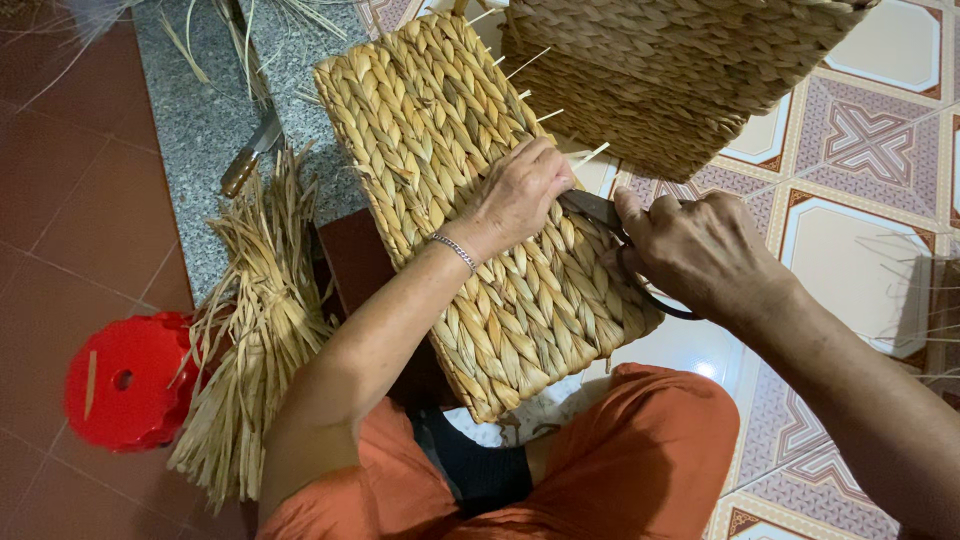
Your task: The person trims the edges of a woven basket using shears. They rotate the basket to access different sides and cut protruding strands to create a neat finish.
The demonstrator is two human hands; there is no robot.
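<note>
Straw-coloured braided woven panel [455, 190] tilted across the lap, dark scissors [600, 215] at its right edge

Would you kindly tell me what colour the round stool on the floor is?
Bright red; the stool shows in the head view.
</note>
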